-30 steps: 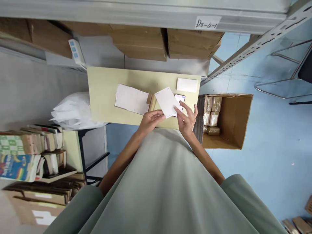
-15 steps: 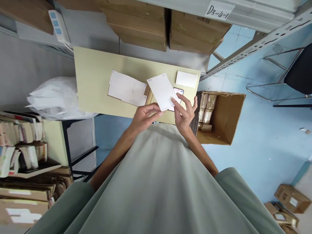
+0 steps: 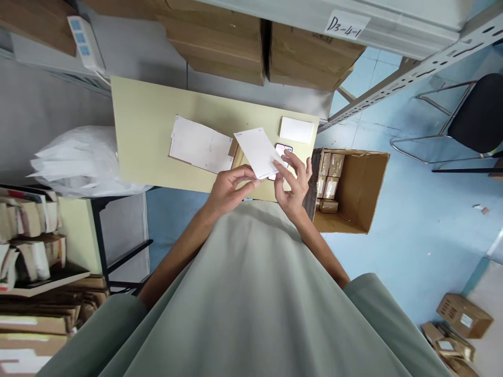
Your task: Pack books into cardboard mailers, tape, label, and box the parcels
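Note:
A white card (image 3: pixel 257 152) with small print near its edges is held tilted above the table, close to my body. My left hand (image 3: pixel 232 189) pinches its lower left corner between thumb and fingers. At its right edge, my right hand (image 3: pixel 293 183) grips it with thumb and index finger while the other fingers spread. Partly behind the card and the right hand lies a phone (image 3: pixel 283 150) with a lit screen. To the left rests an opened flat white box (image 3: pixel 201 145) with a brown cardboard edge. A stack of white cards (image 3: pixel 296 130) sits at the table's far right.
The pale yellow table (image 3: pixel 145 131) stands below a metal shelf (image 3: pixel 393 36) with large cartons (image 3: pixel 214 44). An open cardboard box (image 3: pixel 359 193) holding small taped packages stands at the right. White plastic bags (image 3: pixel 82 159) and a rack of papers (image 3: pixel 31 225) are on the left. A black chair (image 3: pixel 477 112) stands far right.
The card tilts a little more, its far edge dropping lower in view. Both hands keep hold of it. The whole scene has shifted slightly left with the camera.

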The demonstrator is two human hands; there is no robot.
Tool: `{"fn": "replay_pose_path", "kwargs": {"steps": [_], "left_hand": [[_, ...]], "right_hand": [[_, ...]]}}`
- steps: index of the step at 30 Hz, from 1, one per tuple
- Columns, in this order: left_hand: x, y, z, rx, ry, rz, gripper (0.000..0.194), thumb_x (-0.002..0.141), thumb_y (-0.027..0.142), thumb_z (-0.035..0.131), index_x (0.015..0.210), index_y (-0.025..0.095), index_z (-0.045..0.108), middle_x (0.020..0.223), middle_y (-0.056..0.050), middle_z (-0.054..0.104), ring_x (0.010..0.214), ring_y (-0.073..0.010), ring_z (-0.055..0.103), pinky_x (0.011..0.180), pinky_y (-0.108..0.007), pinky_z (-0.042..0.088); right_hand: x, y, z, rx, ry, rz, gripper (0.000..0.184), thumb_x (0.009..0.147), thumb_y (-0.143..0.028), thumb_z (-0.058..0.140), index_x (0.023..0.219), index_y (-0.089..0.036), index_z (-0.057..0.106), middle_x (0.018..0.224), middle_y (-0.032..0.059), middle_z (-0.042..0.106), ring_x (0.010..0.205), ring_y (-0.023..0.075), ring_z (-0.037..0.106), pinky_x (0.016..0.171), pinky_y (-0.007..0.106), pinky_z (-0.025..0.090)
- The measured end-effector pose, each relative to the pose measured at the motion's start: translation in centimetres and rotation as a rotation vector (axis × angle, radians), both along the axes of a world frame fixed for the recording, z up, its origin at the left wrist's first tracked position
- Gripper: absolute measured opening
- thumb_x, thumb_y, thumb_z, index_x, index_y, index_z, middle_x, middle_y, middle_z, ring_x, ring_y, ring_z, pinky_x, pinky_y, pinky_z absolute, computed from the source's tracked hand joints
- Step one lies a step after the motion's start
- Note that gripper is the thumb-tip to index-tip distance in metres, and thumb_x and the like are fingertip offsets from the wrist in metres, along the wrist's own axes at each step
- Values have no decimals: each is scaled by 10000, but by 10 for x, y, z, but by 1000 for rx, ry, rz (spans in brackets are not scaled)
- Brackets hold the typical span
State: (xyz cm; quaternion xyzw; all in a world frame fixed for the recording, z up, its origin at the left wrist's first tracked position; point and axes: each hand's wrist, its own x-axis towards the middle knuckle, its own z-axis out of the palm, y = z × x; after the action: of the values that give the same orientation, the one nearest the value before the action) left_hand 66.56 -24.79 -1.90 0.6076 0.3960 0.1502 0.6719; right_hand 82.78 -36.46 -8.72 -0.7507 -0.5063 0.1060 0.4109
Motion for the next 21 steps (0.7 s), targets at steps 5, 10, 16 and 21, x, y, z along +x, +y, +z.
{"fn": "replay_pose_path", "kwargs": {"steps": [5,10,16,21], "left_hand": [[2,3,2,123,22,-36,217,957,446,773,938,231,792,1027,-68,805,1025,-249,746,1011,-404,582],[4,4,9,161,32,-66,214,968,438,769,936,227,785,1014,-67,797,989,-239,738,970,-382,582],[6,5,23,177,15,-80,182,976,401,744,917,233,780,983,-59,787,967,-231,731,952,-380,578],[5,6,31,195,25,-86,182,968,405,739,905,237,767,960,-58,781,944,-233,725,927,-385,578]], "right_hand": [[-1,-3,10,25,-1,52,330,1057,-333,594,1360,-316,725,1490,108,664,1412,343,680,1367,747,218],[-6,-7,22,60,25,62,258,1022,-329,649,1269,-299,718,1314,80,725,1291,299,734,1390,721,206],[-12,-4,44,-3,147,87,165,1031,-321,665,1187,-315,717,1214,59,753,1234,286,758,1401,731,183],[-17,-2,51,-32,180,119,160,1037,-316,670,1188,-322,722,1178,44,764,1224,290,766,1407,739,161]]}}
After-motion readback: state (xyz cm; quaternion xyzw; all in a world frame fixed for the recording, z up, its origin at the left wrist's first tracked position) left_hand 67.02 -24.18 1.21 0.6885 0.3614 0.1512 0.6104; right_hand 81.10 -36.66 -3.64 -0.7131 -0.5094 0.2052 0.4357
